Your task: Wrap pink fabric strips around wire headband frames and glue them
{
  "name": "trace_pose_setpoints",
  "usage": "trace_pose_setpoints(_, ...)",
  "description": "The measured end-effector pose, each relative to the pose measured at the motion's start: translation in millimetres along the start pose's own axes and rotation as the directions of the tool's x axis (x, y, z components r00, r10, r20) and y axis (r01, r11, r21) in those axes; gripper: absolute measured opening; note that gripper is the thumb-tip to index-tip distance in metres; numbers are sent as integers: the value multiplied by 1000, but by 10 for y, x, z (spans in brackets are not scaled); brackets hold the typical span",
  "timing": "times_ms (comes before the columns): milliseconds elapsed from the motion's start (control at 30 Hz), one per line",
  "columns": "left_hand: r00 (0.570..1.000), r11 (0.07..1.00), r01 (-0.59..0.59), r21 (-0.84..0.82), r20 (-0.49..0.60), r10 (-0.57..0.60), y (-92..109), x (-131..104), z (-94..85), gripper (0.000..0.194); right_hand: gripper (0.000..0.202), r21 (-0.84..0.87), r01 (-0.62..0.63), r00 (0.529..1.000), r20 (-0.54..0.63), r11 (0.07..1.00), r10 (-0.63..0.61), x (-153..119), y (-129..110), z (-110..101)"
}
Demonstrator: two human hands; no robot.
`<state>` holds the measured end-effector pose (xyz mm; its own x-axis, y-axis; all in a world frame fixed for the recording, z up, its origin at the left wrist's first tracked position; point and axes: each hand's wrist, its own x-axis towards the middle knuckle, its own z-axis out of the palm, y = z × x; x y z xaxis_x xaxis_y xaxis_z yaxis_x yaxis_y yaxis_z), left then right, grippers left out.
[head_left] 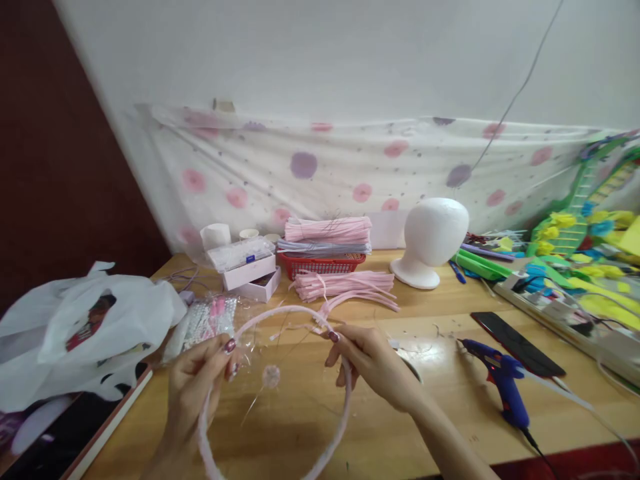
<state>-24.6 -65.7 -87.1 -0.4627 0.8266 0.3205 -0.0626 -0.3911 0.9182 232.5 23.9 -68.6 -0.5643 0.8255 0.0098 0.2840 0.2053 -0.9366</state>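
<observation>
A pale pink hoop (280, 310) is held up above the wooden table, its lower edge running out of the picture. My left hand (193, 390) pinches its left side between thumb and fingers. On the upper right of the ring, my right hand (367, 360) is closed with the thumb pressed against it. Through the hoop I see a small round clear piece on a thin stem (271, 377) lying on the table. Behind the hoop rests a bundle of pink fuzzy stems (345, 285), a few of them bent loose at the right.
A blue glue gun (505, 383) and a black phone (517, 343) lie right, beside a power strip (565, 317). A white foam head (435, 233) stands behind. A red basket (323, 265) holds more stems. White boxes (250, 272) and a plastic bag (90, 333) are left.
</observation>
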Motion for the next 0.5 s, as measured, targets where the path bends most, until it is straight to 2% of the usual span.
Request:
trace_pose_setpoints(100,996,992,65,-105,-58,-72,10,14,-104,45,49,-111,-27,998,-55,993,21,250,173,-152)
trace_pose_setpoints(200,969,971,207,-119,-115,-221,61,51,-299,30,35,-293,-65,981,-192,954,8,572,373,-452)
trace_pose_setpoints(233,953,960,251,-122,-143,-267,63,58,-368,35,29,-356,-83,973,-230,931,-1,684,429,-551)
trace_pose_setpoints(300,935,946,282,-156,-178,-308,38,49,-479,53,31,-476,-102,959,-281,874,-41,907,507,-706)
trace_pose_setpoints(367,927,937,281,-208,-196,-321,-12,6,-547,58,34,-586,-92,955,-280,805,-94,1117,536,-783)
trace_pose_setpoints(500,869,911,321,-260,-302,-393,-85,-91,-629,52,34,-755,-5,972,-158,656,-175,1425,477,-785)
